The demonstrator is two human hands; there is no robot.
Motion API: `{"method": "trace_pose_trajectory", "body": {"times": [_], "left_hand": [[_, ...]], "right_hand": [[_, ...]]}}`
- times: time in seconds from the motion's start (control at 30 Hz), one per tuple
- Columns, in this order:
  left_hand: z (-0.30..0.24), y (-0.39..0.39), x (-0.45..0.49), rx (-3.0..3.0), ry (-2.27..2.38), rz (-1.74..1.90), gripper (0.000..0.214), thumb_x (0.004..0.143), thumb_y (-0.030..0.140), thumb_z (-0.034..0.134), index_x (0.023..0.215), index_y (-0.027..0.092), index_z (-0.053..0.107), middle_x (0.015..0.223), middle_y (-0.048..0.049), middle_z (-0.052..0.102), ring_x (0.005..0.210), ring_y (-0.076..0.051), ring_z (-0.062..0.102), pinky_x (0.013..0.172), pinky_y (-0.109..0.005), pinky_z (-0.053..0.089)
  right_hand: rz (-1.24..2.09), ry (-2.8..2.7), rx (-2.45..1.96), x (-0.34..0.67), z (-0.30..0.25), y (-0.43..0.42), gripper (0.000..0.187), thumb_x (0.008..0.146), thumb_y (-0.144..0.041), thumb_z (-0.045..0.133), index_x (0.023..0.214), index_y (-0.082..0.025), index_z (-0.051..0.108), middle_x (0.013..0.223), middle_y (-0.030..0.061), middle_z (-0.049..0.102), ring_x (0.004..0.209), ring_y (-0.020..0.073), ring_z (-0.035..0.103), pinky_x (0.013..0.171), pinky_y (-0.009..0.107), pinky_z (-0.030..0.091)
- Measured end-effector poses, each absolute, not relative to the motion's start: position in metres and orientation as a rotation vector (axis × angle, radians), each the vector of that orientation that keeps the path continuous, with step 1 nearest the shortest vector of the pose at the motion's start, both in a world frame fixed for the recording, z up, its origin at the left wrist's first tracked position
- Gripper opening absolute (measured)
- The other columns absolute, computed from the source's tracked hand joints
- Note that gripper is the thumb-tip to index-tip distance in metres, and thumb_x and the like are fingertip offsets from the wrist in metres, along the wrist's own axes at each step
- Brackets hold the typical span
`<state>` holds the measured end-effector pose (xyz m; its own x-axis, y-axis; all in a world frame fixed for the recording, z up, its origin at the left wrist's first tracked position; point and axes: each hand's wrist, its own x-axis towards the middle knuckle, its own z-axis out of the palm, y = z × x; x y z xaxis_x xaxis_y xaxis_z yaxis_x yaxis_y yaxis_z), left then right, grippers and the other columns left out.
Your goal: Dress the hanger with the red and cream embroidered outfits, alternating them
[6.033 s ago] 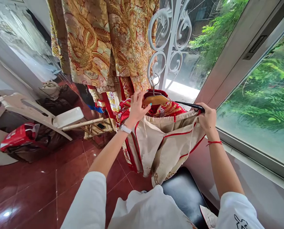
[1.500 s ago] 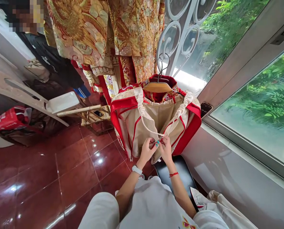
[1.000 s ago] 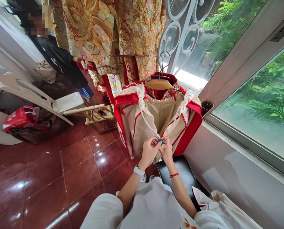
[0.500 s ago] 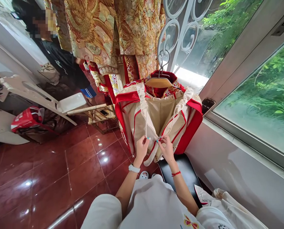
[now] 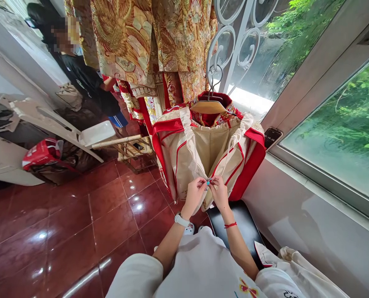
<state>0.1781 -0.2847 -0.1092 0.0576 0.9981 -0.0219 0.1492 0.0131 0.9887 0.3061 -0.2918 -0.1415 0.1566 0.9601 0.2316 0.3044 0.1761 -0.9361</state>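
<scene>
A cream and red embroidered garment [image 5: 203,149] hangs on a wooden hanger [image 5: 208,107] hooked to a white scrolled window grille [image 5: 231,45]. Two cream ties run down its open front and meet at a small fastening. My left hand [image 5: 195,193] and my right hand [image 5: 219,193] are pressed together there, both pinching the ties at the garment's lower middle. A white watch is on my left wrist, a red string on my right.
Gold brocade robes [image 5: 141,45] hang behind. A black stool [image 5: 237,219] stands below the garment. A phone [image 5: 271,137] lies on the window sill. A white folding chair [image 5: 79,132], a red bag [image 5: 40,151] and another person [image 5: 85,78] are at the left. The floor is glossy red tile.
Six seconds ago my hands were up at the hanger; now they are low at the ties. Over the last second they parted slightly, then closed together again.
</scene>
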Motion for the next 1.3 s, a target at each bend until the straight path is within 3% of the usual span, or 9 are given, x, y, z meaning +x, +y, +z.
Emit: {"method": "trace_pose_trajectory", "body": {"times": [0.3,0.5,0.73,0.83,0.97,1.07,1.17,1.3], "left_hand": [[-0.112,-0.276,0.171,1.399,1.315,1.013,0.003,0.081,0.018,0.066,0.078,0.017,0.068,0.071,-0.003,0.07,0.068,-0.016,0.067,0.067,-0.027,0.051],[-0.116,-0.271,0.171,1.485,1.268,0.933,0.006,0.086,0.015,0.059,0.084,0.017,0.064,0.08,-0.0042,0.07,0.075,-0.017,0.066,0.072,-0.028,0.052],[-0.103,-0.271,0.165,1.836,1.327,0.759,0.017,0.094,0.017,0.046,0.079,0.021,0.052,0.088,-0.0041,0.061,0.086,-0.02,0.062,0.085,-0.035,0.051],[-0.099,-0.27,0.166,1.87,1.388,0.734,0.017,0.094,0.017,0.044,0.079,0.022,0.05,0.088,-0.0042,0.059,0.089,-0.021,0.062,0.085,-0.036,0.051],[-0.095,-0.271,0.171,1.885,1.469,0.69,0.015,0.095,0.015,0.044,0.083,0.021,0.051,0.091,-0.0051,0.061,0.09,-0.021,0.063,0.083,-0.034,0.05],[-0.092,-0.271,0.175,1.873,1.509,0.701,0.015,0.094,0.014,0.045,0.083,0.021,0.052,0.09,-0.0049,0.063,0.086,-0.02,0.063,0.078,-0.032,0.047],[-0.087,-0.27,0.177,1.77,1.485,0.755,0.02,0.093,0.013,0.045,0.075,0.021,0.049,0.077,-0.0017,0.061,0.072,-0.017,0.058,0.069,-0.029,0.041],[-0.084,-0.262,0.177,1.585,1.402,0.756,0.032,0.087,0.013,0.048,0.058,0.021,0.04,0.056,0.0038,0.045,0.056,-0.012,0.04,0.057,-0.027,0.028]], "right_hand": [[0.711,-1.454,-1.448,0.307,-0.137,-0.293,0.016,0.084,-0.037,0.051,0.095,-0.026,0.049,0.085,0.0054,0.074,0.087,0.0256,0.075,0.075,0.037,0.057],[0.622,-1.503,-1.515,0.309,-0.139,-0.293,0.013,0.085,-0.035,0.052,0.093,-0.026,0.048,0.082,0.004,0.071,0.082,0.0245,0.073,0.069,0.032,0.053],[0.521,-1.483,-1.521,0.308,-0.143,-0.292,0.018,0.087,-0.043,0.049,0.084,-0.027,0.045,0.069,-0.0011,0.059,0.06,0.0186,0.059,0.059,0.028,0.045],[0.512,-1.416,-1.503,0.302,-0.146,-0.293,0.025,0.087,-0.048,0.053,0.084,-0.026,0.041,0.07,-0.0019,0.056,0.06,0.0173,0.056,0.061,0.028,0.045],[0.566,-1.4,-1.553,0.292,-0.15,-0.29,0.026,0.086,-0.045,0.057,0.089,-0.026,0.04,0.071,-0.0015,0.058,0.059,0.017,0.056,0.06,0.028,0.044],[0.507,-1.481,-1.667,0.287,-0.153,-0.283,0.014,0.086,-0.035,0.052,0.087,-0.025,0.044,0.069,0.0011,0.061,0.06,0.0189,0.056,0.059,0.028,0.041],[0.467,-1.518,-1.705,0.283,-0.155,-0.278,0.005,0.086,-0.028,0.048,0.084,-0.024,0.047,0.07,0.0043,0.064,0.061,0.0205,0.058,0.059,0.029,0.038],[0.471,-1.52,-1.693,0.281,-0.159,-0.279,0.005,0.085,-0.026,0.047,0.081,-0.024,0.047,0.069,0.0051,0.065,0.06,0.0213,0.058,0.058,0.029,0.037]]}}
